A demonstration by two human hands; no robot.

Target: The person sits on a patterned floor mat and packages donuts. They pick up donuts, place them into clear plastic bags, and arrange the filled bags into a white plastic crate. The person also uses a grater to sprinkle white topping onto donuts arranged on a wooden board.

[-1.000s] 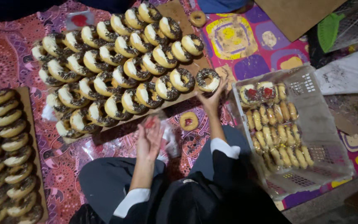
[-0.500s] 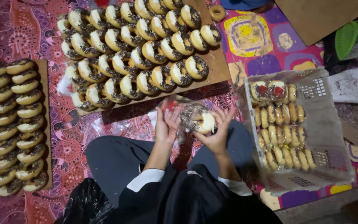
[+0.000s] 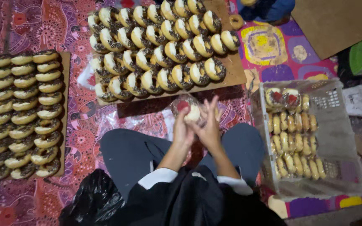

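Both hands have drawn a little closer together since half a second ago, and the wrapped donut [image 3: 191, 111] sits slightly higher between them, just below the near edge of the big board. It is a pale donut with a red label, inside a clear plastic bag [image 3: 185, 102] (the film is crinkled and shiny, so its edges are hard to follow). The left hand [image 3: 183, 132] cups it from below with fingers closed around the bag. The right hand [image 3: 209, 125] presses against it from the other side, its fingers [image 3: 211, 104] partly spread and pointing up while the palm touches the wrap.

Under the hands are the person's dark-trousered knees [image 3: 135, 152], resting on a patterned red and purple floor cloth [image 3: 63, 25]. Just beyond lies a cardboard board [image 3: 233, 73] packed with rows of chocolate-and-white topped donuts [image 3: 160, 54]. To the right stands a white plastic crate [image 3: 340, 138] holding wrapped donuts in rows. Well apart on the left, a second board [image 3: 65, 83] carries more donuts. A black plastic bag [image 3: 93, 201] lies beside the left knee.
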